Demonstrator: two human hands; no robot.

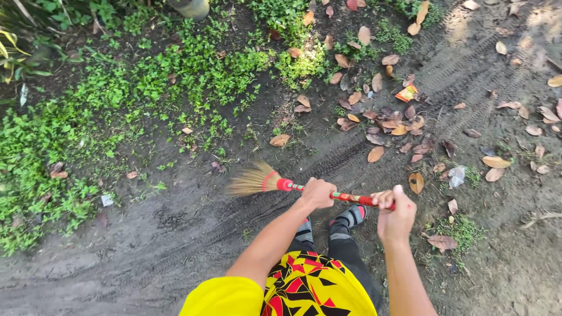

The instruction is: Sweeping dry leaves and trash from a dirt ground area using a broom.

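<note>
Both hands are gripping the broom (275, 182) — left hand (317, 193) clamping mid-handle, right hand (396, 215) clamping its end — bristles hovering near dry leaves (386, 120) on dirt ground (146, 246).

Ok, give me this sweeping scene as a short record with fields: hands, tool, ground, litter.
left hand: closed around the broom handle, nearer the bristles
right hand: closed on the handle's end
broom: straw bristles, red patterned handle, lying about level, bristles pointing left
ground: dark damp soil, green plants upper left
litter: dry leaves, red wrapper
</note>
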